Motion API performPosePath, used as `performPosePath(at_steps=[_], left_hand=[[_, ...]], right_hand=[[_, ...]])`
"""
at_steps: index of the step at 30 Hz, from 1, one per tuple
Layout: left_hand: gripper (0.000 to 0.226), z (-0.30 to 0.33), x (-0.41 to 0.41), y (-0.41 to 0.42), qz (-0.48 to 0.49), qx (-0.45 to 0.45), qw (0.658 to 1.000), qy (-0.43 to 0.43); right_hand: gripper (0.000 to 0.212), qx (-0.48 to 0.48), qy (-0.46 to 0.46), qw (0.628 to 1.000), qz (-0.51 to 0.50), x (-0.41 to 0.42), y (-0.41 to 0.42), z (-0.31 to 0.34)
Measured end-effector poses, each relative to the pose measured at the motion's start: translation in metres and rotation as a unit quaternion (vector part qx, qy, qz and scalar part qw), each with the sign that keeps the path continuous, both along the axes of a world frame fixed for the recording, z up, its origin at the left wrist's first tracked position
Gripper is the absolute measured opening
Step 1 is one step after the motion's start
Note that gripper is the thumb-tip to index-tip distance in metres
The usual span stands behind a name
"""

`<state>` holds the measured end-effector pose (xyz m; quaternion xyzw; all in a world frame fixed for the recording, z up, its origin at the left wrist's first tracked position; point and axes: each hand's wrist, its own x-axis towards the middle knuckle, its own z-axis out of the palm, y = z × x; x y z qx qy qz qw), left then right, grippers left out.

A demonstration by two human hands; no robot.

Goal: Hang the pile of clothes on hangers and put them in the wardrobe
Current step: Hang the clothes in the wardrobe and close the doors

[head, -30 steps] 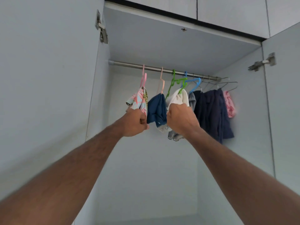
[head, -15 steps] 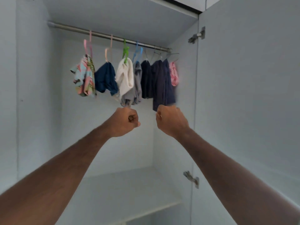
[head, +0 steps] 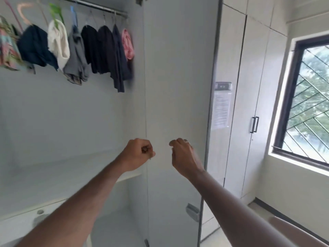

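Observation:
Several small garments hang on hangers from the metal rail point(head: 92, 5) inside the wardrobe, at the upper left: a patterned one point(head: 7, 49), a navy one point(head: 33, 47), a white one point(head: 58, 41), a grey one point(head: 76, 56), dark ones point(head: 99, 50) and a pink one point(head: 127, 44). Far below them, my left hand point(head: 138, 154) is a closed fist holding nothing. My right hand point(head: 183, 157) is beside it, fingers loosely curled and empty, in front of the wardrobe door. No pile of clothes or loose hanger is in view.
The open wardrobe door point(head: 178, 68) stands edge-on in the middle, a hinge low on it. A white shelf point(head: 71, 175) lies under the hanging clothes. To the right are another cupboard with black handles point(head: 254, 124), a paper notice point(head: 221, 109) and a barred window point(head: 309, 104).
Both hands have let go of the hanging clothes and dropped well below them. The view has swung down and right, showing the door and window. My right hand has loosened from a fist.

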<state>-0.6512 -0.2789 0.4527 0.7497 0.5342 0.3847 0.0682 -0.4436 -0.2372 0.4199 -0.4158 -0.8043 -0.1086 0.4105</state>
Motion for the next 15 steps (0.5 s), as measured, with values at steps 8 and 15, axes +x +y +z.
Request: performPosePath(at_steps=[8,15], left_hand=[[0.022,-0.018,0.036,-0.010,0.015,-0.022,1.000,0.002],[0.019,-0.026,0.011,-0.024,0.062,-0.026,0.998,0.001]], right_hand=[[0.070,-0.244,0.267,0.925,-0.114,0.088,0.013,0.009],[0.018,-0.256,0.352,0.899,-0.041,0.071,0.015,-0.017]])
